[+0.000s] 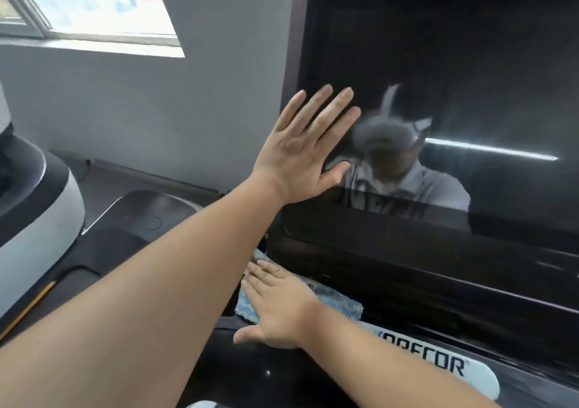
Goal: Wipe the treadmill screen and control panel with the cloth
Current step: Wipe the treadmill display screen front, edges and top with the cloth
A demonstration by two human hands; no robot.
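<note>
Two hands are at work on the treadmill, and we see both from above. Our left hand (302,146) is raised with its fingers straight and slightly spread, laid against the left edge of the screen (454,63); the thumb points right along the lower part of the glass. Whether the palm presses the glass or only the fingertips touch it, we cannot tell. The screen is dark and glossy, and it mirrors a person in a grey collared shirt wearing a headset, along with a thin bright strip of light at the right.

Our right hand (275,307) lies lower, flat, with fingers straight and close together, pressing on the cloth (338,302). A thin ring shows on one finger. The cloth is blue with a pale zigzag pattern; it sits on the panel (391,282) just below the screen's bottom edge, at its left end, with part of it showing to the right of the hand and a little to the left. The thumb reaches out past the cloth onto the black surface.

Below the cloth, a white label (438,367) bears dark lettering. To the left stand a grey wall (156,110), a window (94,16) and part of a white and black machine (37,213).
</note>
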